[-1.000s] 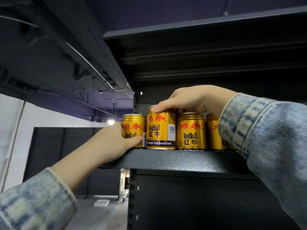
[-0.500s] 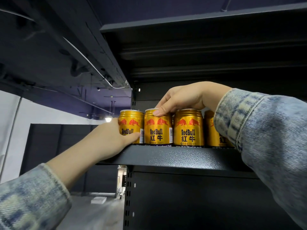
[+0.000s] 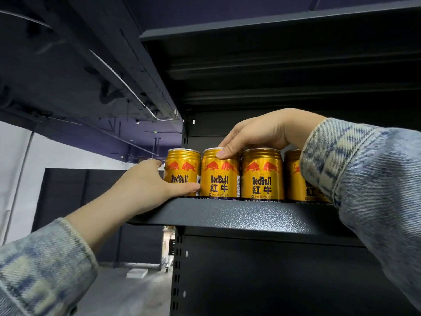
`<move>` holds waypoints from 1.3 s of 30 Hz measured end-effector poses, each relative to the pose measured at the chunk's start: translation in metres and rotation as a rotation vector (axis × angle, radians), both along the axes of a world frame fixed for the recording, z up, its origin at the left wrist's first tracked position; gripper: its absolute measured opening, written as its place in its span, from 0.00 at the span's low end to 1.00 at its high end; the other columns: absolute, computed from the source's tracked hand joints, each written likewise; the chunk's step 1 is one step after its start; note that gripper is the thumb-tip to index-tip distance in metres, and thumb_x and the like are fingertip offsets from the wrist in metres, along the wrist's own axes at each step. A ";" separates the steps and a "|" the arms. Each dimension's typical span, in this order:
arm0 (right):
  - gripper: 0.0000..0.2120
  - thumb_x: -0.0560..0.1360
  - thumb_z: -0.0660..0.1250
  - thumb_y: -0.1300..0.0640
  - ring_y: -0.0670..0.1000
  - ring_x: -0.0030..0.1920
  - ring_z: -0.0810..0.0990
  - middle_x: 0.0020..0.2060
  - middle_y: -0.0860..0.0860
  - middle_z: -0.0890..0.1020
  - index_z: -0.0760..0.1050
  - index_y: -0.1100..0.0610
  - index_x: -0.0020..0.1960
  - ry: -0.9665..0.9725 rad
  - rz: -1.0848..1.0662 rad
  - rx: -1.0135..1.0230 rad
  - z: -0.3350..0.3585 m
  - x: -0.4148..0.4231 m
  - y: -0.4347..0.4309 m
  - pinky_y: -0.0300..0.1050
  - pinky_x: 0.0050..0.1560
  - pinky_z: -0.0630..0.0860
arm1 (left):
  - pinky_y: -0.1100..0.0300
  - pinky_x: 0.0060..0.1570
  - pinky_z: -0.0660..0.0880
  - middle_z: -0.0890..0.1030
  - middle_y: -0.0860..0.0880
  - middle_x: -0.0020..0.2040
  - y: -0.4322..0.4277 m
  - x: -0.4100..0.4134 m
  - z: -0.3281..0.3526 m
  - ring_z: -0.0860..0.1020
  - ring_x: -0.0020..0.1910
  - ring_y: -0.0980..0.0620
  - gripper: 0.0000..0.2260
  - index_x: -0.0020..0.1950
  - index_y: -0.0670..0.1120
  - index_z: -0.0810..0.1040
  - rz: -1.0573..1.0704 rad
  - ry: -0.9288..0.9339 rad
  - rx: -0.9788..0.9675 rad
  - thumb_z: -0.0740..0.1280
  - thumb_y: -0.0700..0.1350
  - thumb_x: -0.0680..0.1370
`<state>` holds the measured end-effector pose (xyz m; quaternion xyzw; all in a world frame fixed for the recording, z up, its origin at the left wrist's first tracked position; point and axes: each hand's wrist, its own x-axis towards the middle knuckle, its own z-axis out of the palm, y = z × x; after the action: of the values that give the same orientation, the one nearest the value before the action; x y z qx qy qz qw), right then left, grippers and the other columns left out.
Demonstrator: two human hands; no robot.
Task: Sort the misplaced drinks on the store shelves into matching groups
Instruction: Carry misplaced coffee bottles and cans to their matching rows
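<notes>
Several gold Red Bull cans stand in a row at the front of a dark metal shelf (image 3: 250, 215), seen from below. My left hand (image 3: 145, 185) grips the leftmost can (image 3: 182, 166) from its left side, thumb across the lower front. My right hand (image 3: 257, 133) reaches over the row and holds the second can (image 3: 219, 179) by its top rim, thumb on the front. A third can (image 3: 262, 176) stands beside it under my palm. A fourth can (image 3: 295, 176) is partly hidden by my denim sleeve.
Another dark shelf board (image 3: 273, 26) hangs above the cans, leaving a low gap. The slotted upright (image 3: 176, 270) runs down at the shelf's left end. Left of the shelving lies an open aisle with a grey floor (image 3: 125, 293) and dark panels.
The second can, held raised and forward a second ago, now stands level in the row with its label facing front. Both hands have stayed on their cans.
</notes>
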<state>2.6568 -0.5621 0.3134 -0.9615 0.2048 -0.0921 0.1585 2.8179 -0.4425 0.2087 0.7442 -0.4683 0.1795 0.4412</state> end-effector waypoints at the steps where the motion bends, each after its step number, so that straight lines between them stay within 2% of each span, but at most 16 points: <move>1: 0.31 0.67 0.66 0.48 0.57 0.49 0.81 0.55 0.59 0.81 0.73 0.62 0.66 0.008 0.002 0.004 0.000 0.000 0.000 0.47 0.43 0.81 | 0.58 0.48 0.73 0.79 0.55 0.44 0.001 -0.001 -0.001 0.77 0.46 0.54 0.23 0.43 0.55 0.75 0.009 -0.004 -0.016 0.72 0.67 0.58; 4: 0.26 0.73 0.64 0.50 0.58 0.51 0.81 0.57 0.60 0.81 0.72 0.62 0.67 0.005 -0.004 -0.017 0.000 0.000 0.000 0.47 0.44 0.81 | 0.55 0.49 0.76 0.83 0.55 0.41 0.002 -0.004 -0.004 0.79 0.44 0.55 0.20 0.42 0.54 0.81 0.021 -0.028 -0.035 0.71 0.67 0.60; 7: 0.23 0.76 0.63 0.50 0.59 0.53 0.81 0.59 0.59 0.81 0.72 0.61 0.67 0.002 -0.015 -0.038 -0.001 -0.001 0.002 0.49 0.46 0.80 | 0.52 0.51 0.76 0.84 0.53 0.40 0.003 -0.002 -0.006 0.80 0.44 0.54 0.18 0.42 0.55 0.83 0.012 -0.039 -0.018 0.70 0.67 0.62; 10: 0.21 0.76 0.64 0.49 0.55 0.48 0.83 0.53 0.54 0.83 0.74 0.57 0.65 -0.034 -0.023 -0.093 -0.003 -0.005 0.003 0.45 0.41 0.82 | 0.51 0.53 0.76 0.85 0.52 0.42 0.005 0.001 -0.006 0.81 0.45 0.54 0.20 0.45 0.55 0.83 -0.016 -0.049 0.016 0.69 0.67 0.63; 15: 0.22 0.74 0.66 0.45 0.53 0.45 0.84 0.52 0.52 0.83 0.75 0.53 0.64 -0.067 -0.068 -0.159 -0.007 -0.009 0.005 0.47 0.42 0.83 | 0.52 0.55 0.75 0.84 0.54 0.45 0.006 0.002 -0.007 0.80 0.46 0.56 0.19 0.48 0.56 0.82 -0.036 -0.089 0.058 0.66 0.66 0.66; 18: 0.24 0.74 0.64 0.42 0.53 0.52 0.82 0.56 0.50 0.81 0.73 0.50 0.67 -0.099 -0.074 -0.257 -0.007 -0.017 0.007 0.52 0.52 0.81 | 0.55 0.54 0.74 0.83 0.55 0.49 0.007 0.000 -0.010 0.79 0.49 0.56 0.19 0.52 0.57 0.79 -0.027 -0.121 0.064 0.64 0.66 0.68; 20: 0.28 0.73 0.62 0.38 0.52 0.58 0.77 0.58 0.48 0.77 0.70 0.49 0.69 -0.119 -0.135 -0.405 -0.006 -0.027 0.009 0.56 0.59 0.77 | 0.57 0.53 0.73 0.81 0.53 0.54 0.009 -0.004 -0.013 0.78 0.52 0.54 0.24 0.58 0.56 0.76 -0.012 -0.144 0.042 0.62 0.67 0.68; 21: 0.31 0.71 0.61 0.35 0.52 0.59 0.75 0.58 0.47 0.76 0.70 0.48 0.69 -0.110 -0.183 -0.475 -0.005 -0.033 0.010 0.56 0.60 0.75 | 0.58 0.51 0.71 0.80 0.50 0.58 0.008 -0.007 -0.013 0.77 0.55 0.52 0.28 0.63 0.54 0.73 0.021 -0.162 0.021 0.60 0.67 0.68; 23: 0.39 0.62 0.59 0.29 0.52 0.59 0.75 0.56 0.47 0.77 0.72 0.48 0.67 -0.077 -0.280 -0.525 -0.006 -0.042 0.012 0.57 0.62 0.73 | 0.58 0.50 0.68 0.75 0.46 0.65 0.005 -0.015 -0.014 0.74 0.58 0.48 0.36 0.74 0.47 0.59 0.128 -0.218 -0.044 0.58 0.66 0.71; 25: 0.41 0.58 0.58 0.28 0.53 0.56 0.77 0.54 0.48 0.79 0.74 0.49 0.65 -0.065 -0.334 -0.518 -0.010 -0.047 0.011 0.56 0.62 0.73 | 0.56 0.55 0.68 0.73 0.43 0.65 -0.001 -0.022 -0.014 0.72 0.60 0.47 0.40 0.77 0.44 0.52 0.166 -0.292 -0.120 0.55 0.66 0.72; 28: 0.34 0.66 0.60 0.29 0.52 0.52 0.80 0.51 0.49 0.81 0.77 0.51 0.62 -0.119 -0.349 -0.520 -0.015 -0.048 0.005 0.50 0.58 0.76 | 0.47 0.65 0.66 0.72 0.41 0.65 -0.010 -0.028 -0.011 0.66 0.68 0.43 0.47 0.75 0.42 0.54 0.191 -0.357 -0.137 0.46 0.72 0.65; 30: 0.33 0.67 0.61 0.30 0.52 0.49 0.81 0.50 0.50 0.82 0.77 0.52 0.61 -0.154 -0.351 -0.491 -0.017 -0.049 0.002 0.49 0.55 0.77 | 0.44 0.70 0.59 0.65 0.44 0.72 -0.014 -0.032 -0.008 0.55 0.74 0.44 0.49 0.76 0.43 0.52 0.246 -0.386 -0.107 0.43 0.73 0.63; 32: 0.32 0.67 0.62 0.31 0.53 0.49 0.81 0.51 0.51 0.82 0.77 0.52 0.61 -0.163 -0.351 -0.474 -0.018 -0.049 0.000 0.50 0.54 0.78 | 0.43 0.71 0.53 0.57 0.48 0.76 -0.016 -0.037 -0.007 0.48 0.76 0.47 0.49 0.77 0.47 0.50 0.272 -0.423 -0.065 0.41 0.74 0.61; 39: 0.33 0.68 0.60 0.31 0.54 0.51 0.81 0.52 0.52 0.82 0.77 0.54 0.62 -0.156 -0.372 -0.517 -0.021 -0.051 0.001 0.49 0.56 0.77 | 0.40 0.70 0.50 0.57 0.48 0.76 -0.014 -0.044 -0.008 0.47 0.76 0.47 0.42 0.72 0.58 0.60 0.205 -0.407 -0.052 0.45 0.73 0.61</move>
<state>2.6060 -0.5606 0.2926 -0.9060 0.3342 -0.2416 -0.0954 2.7740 -0.4569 0.2011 0.7246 -0.4647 0.3820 0.3363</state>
